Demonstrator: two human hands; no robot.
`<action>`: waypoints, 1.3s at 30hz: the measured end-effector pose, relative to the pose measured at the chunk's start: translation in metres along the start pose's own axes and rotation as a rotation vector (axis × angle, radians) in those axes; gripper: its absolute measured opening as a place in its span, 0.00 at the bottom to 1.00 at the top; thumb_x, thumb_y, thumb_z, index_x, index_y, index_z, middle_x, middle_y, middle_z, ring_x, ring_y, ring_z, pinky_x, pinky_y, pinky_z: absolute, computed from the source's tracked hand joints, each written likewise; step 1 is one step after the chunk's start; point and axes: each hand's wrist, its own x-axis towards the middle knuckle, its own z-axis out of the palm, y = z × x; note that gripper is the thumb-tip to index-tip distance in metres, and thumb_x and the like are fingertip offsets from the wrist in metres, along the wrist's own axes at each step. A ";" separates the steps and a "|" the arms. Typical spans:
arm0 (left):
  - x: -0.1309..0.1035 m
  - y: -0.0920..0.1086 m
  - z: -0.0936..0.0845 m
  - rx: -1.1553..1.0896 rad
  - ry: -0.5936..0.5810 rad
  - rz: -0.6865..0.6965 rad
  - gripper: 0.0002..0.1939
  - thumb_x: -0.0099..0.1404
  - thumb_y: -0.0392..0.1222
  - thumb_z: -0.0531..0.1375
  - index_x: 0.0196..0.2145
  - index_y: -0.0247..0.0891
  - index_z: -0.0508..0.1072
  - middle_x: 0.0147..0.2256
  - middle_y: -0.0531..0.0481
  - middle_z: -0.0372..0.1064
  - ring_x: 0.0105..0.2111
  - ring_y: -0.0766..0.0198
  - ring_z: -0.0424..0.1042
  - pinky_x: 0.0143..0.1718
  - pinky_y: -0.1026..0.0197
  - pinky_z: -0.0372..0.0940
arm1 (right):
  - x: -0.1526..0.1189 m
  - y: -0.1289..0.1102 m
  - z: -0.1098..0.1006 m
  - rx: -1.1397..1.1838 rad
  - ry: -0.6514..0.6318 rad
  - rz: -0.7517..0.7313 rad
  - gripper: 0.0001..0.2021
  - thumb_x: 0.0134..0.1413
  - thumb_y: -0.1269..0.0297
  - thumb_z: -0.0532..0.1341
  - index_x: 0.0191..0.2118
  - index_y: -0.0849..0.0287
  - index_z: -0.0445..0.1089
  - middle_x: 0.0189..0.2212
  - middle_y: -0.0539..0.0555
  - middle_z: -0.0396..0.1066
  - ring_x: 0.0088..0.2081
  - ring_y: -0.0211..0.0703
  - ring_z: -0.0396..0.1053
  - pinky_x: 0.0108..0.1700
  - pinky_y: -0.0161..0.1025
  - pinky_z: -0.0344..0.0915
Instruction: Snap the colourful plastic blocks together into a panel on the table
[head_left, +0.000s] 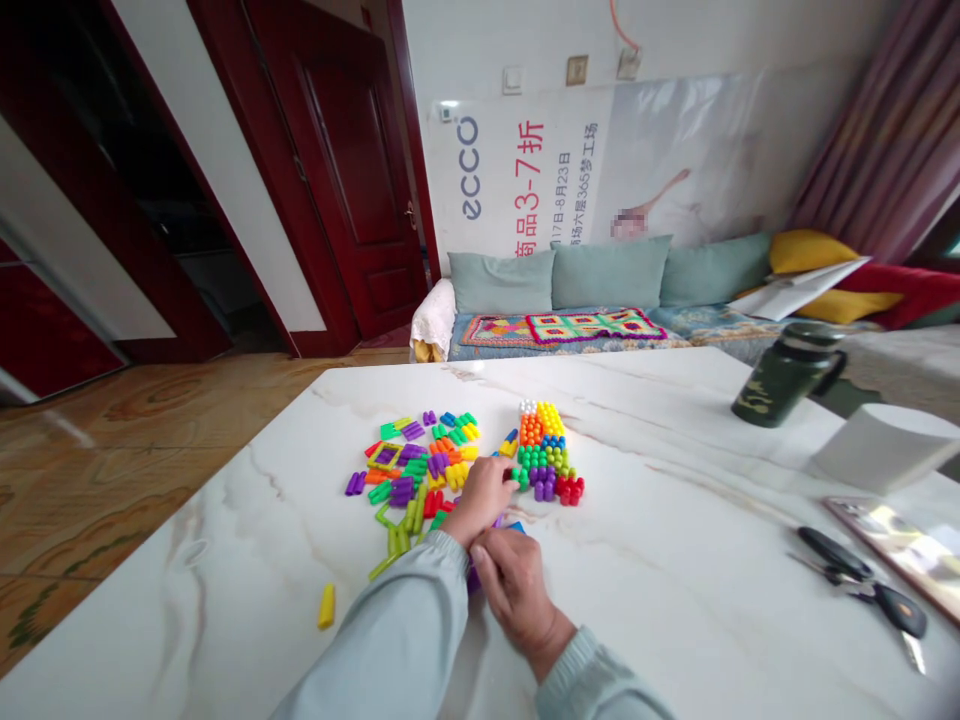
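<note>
My left hand (486, 492) reaches forward, its fingers closed around a green plastic building block (519, 478) at the near left edge of a sorted group. That group stands in color patches: orange blocks (531, 430), yellow blocks (550, 418), purple blocks (544, 484) and red blocks (570, 490). Close to my left wrist, my right hand (516, 580) is curled, and whatever its fingers hold is hidden. Something purple (473, 580) shows beside it, partly covered. Left of my hands lies a loose spread of mixed blocks (412, 465).
A single yellow block (326, 607) lies apart on the white marbled table (247, 590). Along the right are a green flask (787, 375), a white roll-like object (889, 445), keys (862, 580) and a phone (900, 540). Behind the table stands a sofa (502, 285).
</note>
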 end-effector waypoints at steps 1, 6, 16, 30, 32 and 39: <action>0.001 0.000 0.001 0.000 0.000 0.001 0.11 0.54 0.30 0.64 0.35 0.39 0.80 0.29 0.48 0.77 0.30 0.60 0.75 0.38 0.60 0.68 | 0.000 -0.001 0.000 0.002 -0.001 0.010 0.16 0.67 0.64 0.46 0.25 0.55 0.57 0.20 0.48 0.60 0.23 0.37 0.59 0.29 0.34 0.54; 0.005 -0.003 0.012 -0.014 0.019 0.000 0.11 0.54 0.29 0.63 0.36 0.38 0.79 0.29 0.49 0.77 0.30 0.61 0.75 0.38 0.60 0.69 | 0.001 -0.003 -0.001 0.006 0.002 0.038 0.18 0.67 0.64 0.47 0.23 0.55 0.55 0.19 0.47 0.59 0.22 0.36 0.58 0.29 0.34 0.54; -0.047 -0.016 -0.050 0.024 0.242 -0.013 0.11 0.62 0.36 0.60 0.43 0.39 0.77 0.41 0.45 0.76 0.42 0.58 0.74 0.49 0.54 0.68 | 0.008 0.009 -0.002 -0.348 0.157 0.242 0.07 0.62 0.64 0.55 0.35 0.56 0.69 0.34 0.55 0.70 0.38 0.46 0.66 0.41 0.43 0.59; -0.140 -0.055 -0.079 0.364 -0.048 -0.093 0.57 0.42 0.67 0.69 0.66 0.53 0.54 0.70 0.42 0.38 0.67 0.33 0.40 0.63 0.30 0.41 | 0.008 0.033 0.024 -0.469 -0.090 0.244 0.16 0.53 0.61 0.62 0.48 0.56 0.72 0.54 0.62 0.66 0.50 0.57 0.66 0.50 0.55 0.65; -0.134 -0.058 -0.075 0.357 0.012 -0.065 0.53 0.47 0.62 0.69 0.66 0.51 0.54 0.69 0.42 0.40 0.67 0.36 0.42 0.64 0.35 0.44 | 0.014 0.039 0.030 -0.417 -0.055 0.254 0.14 0.52 0.64 0.62 0.46 0.59 0.71 0.52 0.63 0.65 0.50 0.57 0.66 0.51 0.53 0.66; -0.106 -0.069 -0.075 0.199 0.200 -0.048 0.36 0.59 0.53 0.63 0.63 0.41 0.62 0.65 0.38 0.51 0.64 0.45 0.54 0.62 0.46 0.56 | 0.052 0.050 0.046 -0.281 0.027 0.219 0.11 0.55 0.70 0.56 0.43 0.60 0.70 0.47 0.61 0.68 0.49 0.51 0.68 0.50 0.47 0.67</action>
